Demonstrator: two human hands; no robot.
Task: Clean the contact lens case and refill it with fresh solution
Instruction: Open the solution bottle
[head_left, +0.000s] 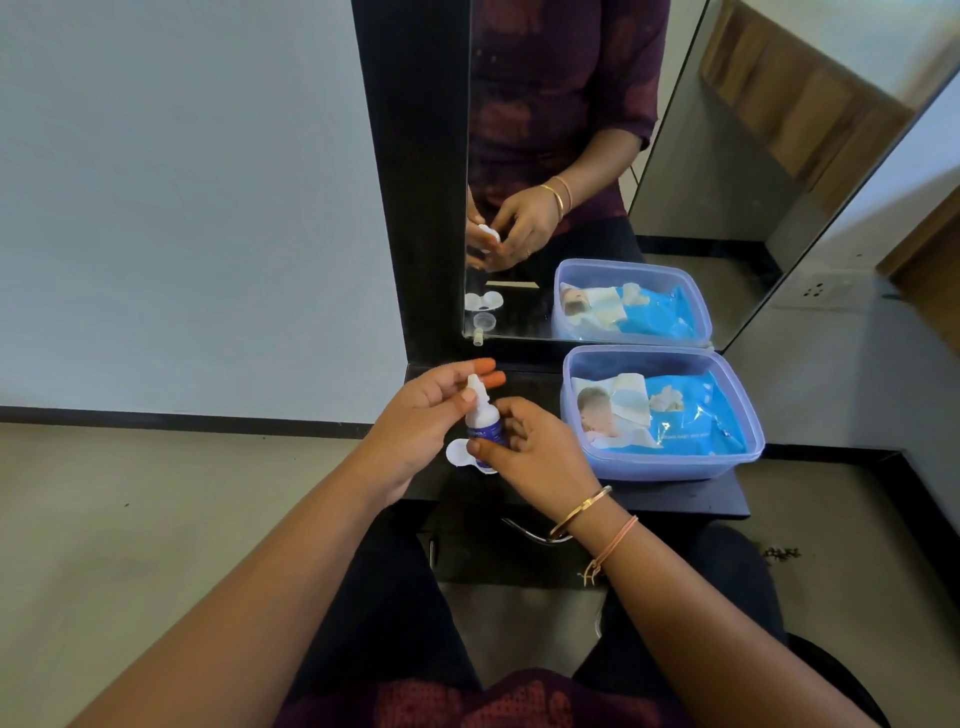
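A small solution bottle (484, 422) with a blue label and a white nozzle stands upright between my hands above the dark shelf. My right hand (535, 452) grips its body from the right. My left hand (426, 415) holds it near the top, thumb against the nozzle, fingers stretched behind it. The white contact lens case (458, 453) lies on the shelf just below and left of the bottle, partly hidden by my right thumb. In the mirror I see the case reflection (482, 301) with its wells open and small caps beside it.
A clear purple-tinted plastic box (737, 457) holding a blue pack of wipes and tissue sits on the right of the black shelf (691, 496). A mirror (675, 156) in a black frame stands right behind. A metal drawer handle (524, 532) is below the shelf.
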